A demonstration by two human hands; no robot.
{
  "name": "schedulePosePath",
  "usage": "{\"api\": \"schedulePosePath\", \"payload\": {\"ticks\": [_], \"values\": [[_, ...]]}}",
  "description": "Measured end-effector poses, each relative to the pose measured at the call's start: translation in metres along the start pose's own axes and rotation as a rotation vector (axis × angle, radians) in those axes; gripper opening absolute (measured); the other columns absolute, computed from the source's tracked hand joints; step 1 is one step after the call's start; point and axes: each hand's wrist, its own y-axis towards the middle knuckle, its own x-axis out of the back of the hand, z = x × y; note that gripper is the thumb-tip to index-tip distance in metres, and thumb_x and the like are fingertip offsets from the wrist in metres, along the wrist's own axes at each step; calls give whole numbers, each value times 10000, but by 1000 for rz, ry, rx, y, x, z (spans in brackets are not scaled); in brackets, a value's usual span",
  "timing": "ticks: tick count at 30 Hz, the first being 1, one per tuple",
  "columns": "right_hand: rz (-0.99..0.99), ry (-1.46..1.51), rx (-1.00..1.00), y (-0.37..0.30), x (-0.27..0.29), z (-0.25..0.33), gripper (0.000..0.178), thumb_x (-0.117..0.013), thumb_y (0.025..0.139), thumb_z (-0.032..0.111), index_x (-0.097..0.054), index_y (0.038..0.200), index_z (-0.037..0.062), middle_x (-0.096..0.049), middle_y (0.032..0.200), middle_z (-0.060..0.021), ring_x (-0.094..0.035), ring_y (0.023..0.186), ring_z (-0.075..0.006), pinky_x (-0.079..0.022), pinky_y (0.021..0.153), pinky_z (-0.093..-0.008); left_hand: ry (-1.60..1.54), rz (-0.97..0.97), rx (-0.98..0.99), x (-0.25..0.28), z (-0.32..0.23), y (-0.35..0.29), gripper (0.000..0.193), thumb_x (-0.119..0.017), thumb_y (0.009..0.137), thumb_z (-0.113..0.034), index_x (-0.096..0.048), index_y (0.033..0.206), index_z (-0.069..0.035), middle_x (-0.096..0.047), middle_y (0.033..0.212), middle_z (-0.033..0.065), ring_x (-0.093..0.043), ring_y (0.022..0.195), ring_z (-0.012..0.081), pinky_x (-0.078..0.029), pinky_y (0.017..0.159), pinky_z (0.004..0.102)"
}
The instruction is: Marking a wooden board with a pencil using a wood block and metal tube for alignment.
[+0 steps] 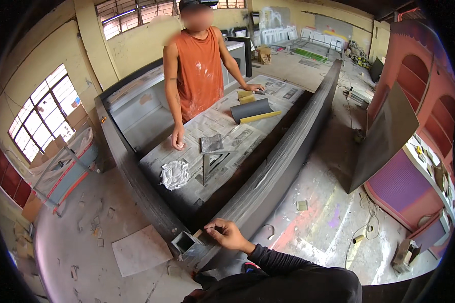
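My right hand [227, 234] rests at the near corner of a long dark-grey streaked ledge [268, 184], its fingers curled in a pinch. What they hold, if anything, is too small to make out. Just left of the fingertips is a small tan piece [198, 233]. Beside it stands the open square end of a hollow post [184, 243]. A bit of skin at the lower edge may be my left hand [194, 295]; its fingers cannot be told.
Newspaper [192, 134] lines the panel inside the ledges. On it lie crumpled white plastic [175, 174], a triangle square [215, 164], a grey packet [212, 143] and a curled dark sheet [253, 110]. Across stands a person in an orange shirt [199, 76]. A board [141, 251] lies on the floor.
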Motion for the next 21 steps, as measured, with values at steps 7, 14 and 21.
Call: {"api": "schedulePosePath", "payload": {"ticks": [7,14,21], "values": [[-14,77,-68,-2,1,-1,172,-692,1022,138,-735,1110,-4,-693,981,-52,-636,933,-121,-504,822,-289,36,70,-16,-2,-9,5,390,-594,954,-454,-534,1177,-139,-621,1123,165,-559,1047,362,-462,833,504],[-24,158,-186,-4,-2,2,142,-677,1014,104,-731,1075,-13,-706,991,-83,-657,949,-147,-514,856,-303,55,124,-18,-7,-8,7,464,-590,959,-470,-512,1265,-130,-617,1201,184,-557,1127,375,-467,890,511],[-25,133,-103,-4,-4,3,174,-678,1036,141,-732,1113,-5,-652,934,13,-556,795,-36,-459,683,-230,73,173,-11,-6,1,1,542,-585,965,-485,-489,1353,-120,-612,1279,202,-554,1207,389,-472,946,517]]}}
